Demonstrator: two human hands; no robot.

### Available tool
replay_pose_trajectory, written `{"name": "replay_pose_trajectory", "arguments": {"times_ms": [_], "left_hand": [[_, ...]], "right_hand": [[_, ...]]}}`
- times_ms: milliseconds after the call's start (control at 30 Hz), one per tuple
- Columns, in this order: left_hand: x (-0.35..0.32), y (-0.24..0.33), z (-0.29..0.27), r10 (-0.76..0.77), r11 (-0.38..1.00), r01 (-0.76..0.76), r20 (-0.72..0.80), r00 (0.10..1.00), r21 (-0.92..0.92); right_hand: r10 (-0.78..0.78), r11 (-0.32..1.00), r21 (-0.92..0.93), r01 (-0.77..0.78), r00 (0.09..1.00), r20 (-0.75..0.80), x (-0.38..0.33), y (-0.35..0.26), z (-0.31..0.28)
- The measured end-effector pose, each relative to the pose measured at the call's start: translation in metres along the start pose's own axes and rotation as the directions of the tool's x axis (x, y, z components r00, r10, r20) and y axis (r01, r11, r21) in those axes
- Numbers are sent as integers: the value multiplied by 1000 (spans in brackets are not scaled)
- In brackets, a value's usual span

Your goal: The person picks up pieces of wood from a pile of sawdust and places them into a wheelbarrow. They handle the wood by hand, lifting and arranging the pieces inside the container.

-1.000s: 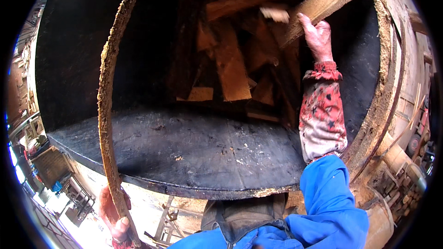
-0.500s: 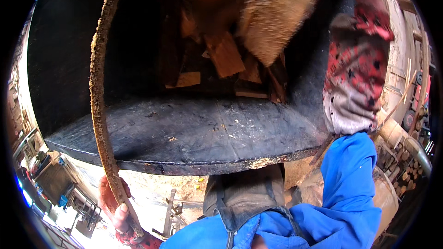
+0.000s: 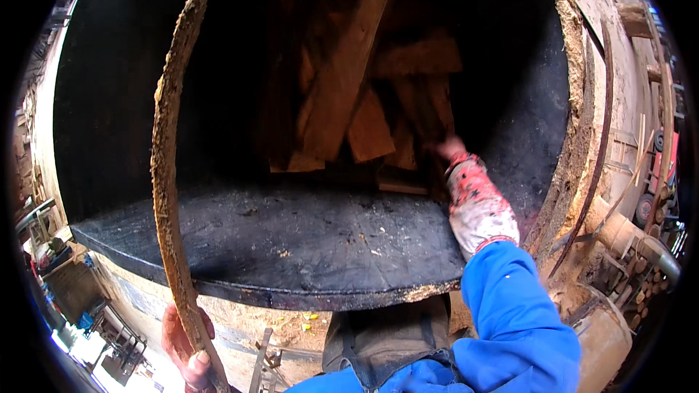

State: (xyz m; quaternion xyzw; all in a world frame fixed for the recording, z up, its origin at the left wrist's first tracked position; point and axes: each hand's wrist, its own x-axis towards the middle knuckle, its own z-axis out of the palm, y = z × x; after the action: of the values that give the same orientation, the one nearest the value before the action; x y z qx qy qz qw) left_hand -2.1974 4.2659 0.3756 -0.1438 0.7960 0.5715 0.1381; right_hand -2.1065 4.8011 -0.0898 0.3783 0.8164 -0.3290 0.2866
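Right hand point(image 3: 453, 149) now reaching, apparently touching stacked planks point(image 3: 342, 102) | left hand point(image 3: 186, 346) gripping slab point(image 3: 171, 196)

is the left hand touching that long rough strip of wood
Touching. The head view shows the left hand wrapped around the lower end of the long wood strip, fingers curled over its edge.

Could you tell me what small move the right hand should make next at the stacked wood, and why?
Probably draw the right hand back from the wood pile: it sits at the stack showing nothing gripped, while the left hand holds a long bark-edged slab upright.
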Motion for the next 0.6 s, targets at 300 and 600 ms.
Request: {"name": "replay_pose_trajectory", "arguments": {"times_ms": [300,600], "left_hand": [[3,10,11,-31,999,31,29,999,17],[3,-3,-9,-11,999,13,67,998,-30]], "right_hand": [[117,890,-378,-253,930,-347,-34,-41,29],[130,925,-347,-158,986,-101,-59,-58,-15]]}}
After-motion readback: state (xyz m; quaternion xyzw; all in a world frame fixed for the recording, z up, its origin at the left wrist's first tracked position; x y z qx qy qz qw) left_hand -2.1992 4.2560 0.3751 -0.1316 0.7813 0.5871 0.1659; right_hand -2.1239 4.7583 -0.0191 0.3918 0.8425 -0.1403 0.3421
